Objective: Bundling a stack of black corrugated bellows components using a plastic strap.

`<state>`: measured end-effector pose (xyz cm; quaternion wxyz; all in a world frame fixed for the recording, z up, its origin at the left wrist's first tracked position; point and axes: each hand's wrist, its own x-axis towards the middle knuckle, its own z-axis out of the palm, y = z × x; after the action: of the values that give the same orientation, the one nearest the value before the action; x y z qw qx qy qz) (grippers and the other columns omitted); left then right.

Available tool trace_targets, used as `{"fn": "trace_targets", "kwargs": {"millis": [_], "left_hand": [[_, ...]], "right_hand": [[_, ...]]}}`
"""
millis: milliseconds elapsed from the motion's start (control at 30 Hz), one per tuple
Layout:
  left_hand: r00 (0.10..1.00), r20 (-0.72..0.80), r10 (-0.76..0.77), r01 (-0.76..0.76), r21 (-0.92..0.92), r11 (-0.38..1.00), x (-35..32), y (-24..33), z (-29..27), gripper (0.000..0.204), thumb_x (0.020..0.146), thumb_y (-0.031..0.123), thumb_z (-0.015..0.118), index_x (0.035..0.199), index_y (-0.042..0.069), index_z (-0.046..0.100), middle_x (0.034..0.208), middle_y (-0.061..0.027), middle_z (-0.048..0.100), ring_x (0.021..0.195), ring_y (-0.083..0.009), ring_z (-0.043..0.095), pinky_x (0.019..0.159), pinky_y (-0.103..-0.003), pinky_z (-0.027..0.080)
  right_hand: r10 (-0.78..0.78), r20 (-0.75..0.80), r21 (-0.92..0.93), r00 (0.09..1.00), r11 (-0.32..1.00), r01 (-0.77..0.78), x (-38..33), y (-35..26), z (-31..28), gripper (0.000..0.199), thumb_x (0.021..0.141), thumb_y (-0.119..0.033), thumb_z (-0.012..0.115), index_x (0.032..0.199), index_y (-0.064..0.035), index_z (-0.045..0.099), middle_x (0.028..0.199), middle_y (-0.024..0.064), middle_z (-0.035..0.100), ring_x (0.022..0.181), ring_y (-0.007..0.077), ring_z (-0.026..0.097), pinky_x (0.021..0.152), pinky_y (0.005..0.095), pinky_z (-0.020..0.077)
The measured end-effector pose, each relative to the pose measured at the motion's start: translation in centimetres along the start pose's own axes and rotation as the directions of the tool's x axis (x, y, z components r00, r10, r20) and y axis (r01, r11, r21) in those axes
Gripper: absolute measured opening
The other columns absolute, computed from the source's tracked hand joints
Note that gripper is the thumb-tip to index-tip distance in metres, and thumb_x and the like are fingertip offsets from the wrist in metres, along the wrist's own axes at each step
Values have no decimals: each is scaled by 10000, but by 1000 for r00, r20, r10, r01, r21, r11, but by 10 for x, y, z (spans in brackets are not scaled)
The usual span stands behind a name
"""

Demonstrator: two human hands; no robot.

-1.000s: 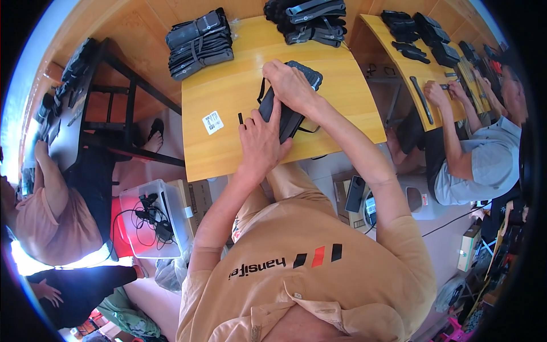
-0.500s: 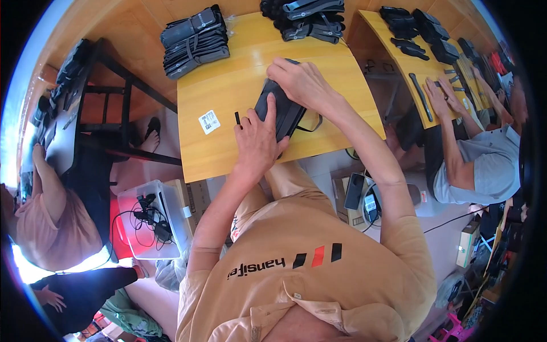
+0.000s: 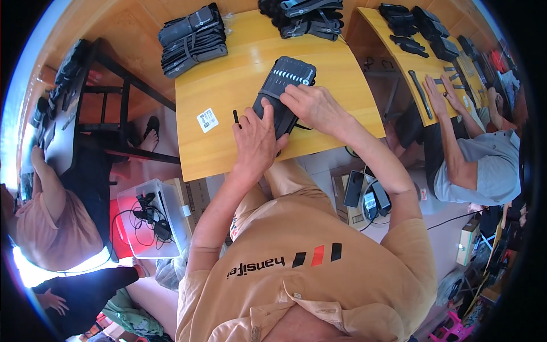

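A black, flat folded fabric bundle (image 3: 285, 80) lies at a slant on the yellow table in front of me. A row of white marks crosses its far part, and a narrow dark strap (image 3: 269, 94) runs over its middle. My left hand (image 3: 254, 139) holds the near left side down, its index finger reaching onto the top near the strap. My right hand (image 3: 319, 108) pinches at the strap by the bundle's right edge; its fingertips partly hide what they grip. A thin black loop sticks out below the right hand.
On the yellow table (image 3: 216, 154) are a white label (image 3: 207, 121), a small black strip (image 3: 235, 116) and stacks of strapped black bundles (image 3: 194, 43) at the back. A clear bin (image 3: 154, 222) with cables stands at lower left. Co-workers sit on both sides.
My right hand has come from the bundle's far end nearer to me, down to the strap, uncovering the far part with its white marks. My left hand stays nearly in place.
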<state>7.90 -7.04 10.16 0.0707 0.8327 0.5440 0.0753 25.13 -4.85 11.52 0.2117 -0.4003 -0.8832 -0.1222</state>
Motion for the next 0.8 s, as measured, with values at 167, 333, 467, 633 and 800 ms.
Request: {"fn": "trace_targets", "kwargs": {"millis": [167, 333, 467, 633, 800], "left_hand": [[999, -43, 1, 1, 41, 999, 1, 1, 6, 846, 639, 367, 753, 1292, 31, 332, 1025, -193, 464, 871, -314, 513, 735, -429, 398], [1000, -6, 29, -29, -12, 1000, 9, -2, -7, 912, 610, 379, 780, 1299, 13, 307, 1202, -272, 405, 1024, -378, 491, 832, -516, 377], [980, -199, -13, 20, 33, 999, 14, 17, -4, 1019, 574, 370, 803, 1338, -10, 247, 1276, -311, 353, 1087, -401, 464, 845, -581, 354], [986, -164, -33, 41, 46, 998, 21, 24, 12, 1052, 587, 363, 788, 1384, 3, 204, 1308, -318, 324, 1033, -376, 484, 825, -529, 390], [987, -158, 15, 10, 157, 988, 27, 21, 20, 1007, 617, 373, 765, 1384, 6, 225, 1299, -301, 341, 984, -345, 497, 795, -462, 424]], "right_hand": [[-60, -75, -65, 995, 996, 55, -11, -4, 10, 103, 685, -101, 585, 765, -85, 521, 759, 30, 467, 687, 157, 530, 559, 251, 479], [-58, -109, -116, 992, 992, 46, -12, -7, 18, 106, 673, -112, 587, 753, -93, 520, 736, 23, 440, 663, 148, 504, 551, 232, 473], [-47, -126, -99, 991, 994, 34, -15, -9, 21, 107, 664, -104, 586, 744, -86, 517, 734, 26, 438, 645, 150, 501, 547, 237, 477], [10, -204, -42, 979, 999, -19, -23, -8, 23, 108, 656, -93, 586, 734, -79, 512, 735, 30, 449, 640, 156, 510, 546, 247, 480], [124, -254, 172, 959, 982, -81, -31, -1, 19, 124, 674, -68, 600, 785, -63, 545, 785, 48, 512, 699, 202, 548, 555, 301, 485]]}}
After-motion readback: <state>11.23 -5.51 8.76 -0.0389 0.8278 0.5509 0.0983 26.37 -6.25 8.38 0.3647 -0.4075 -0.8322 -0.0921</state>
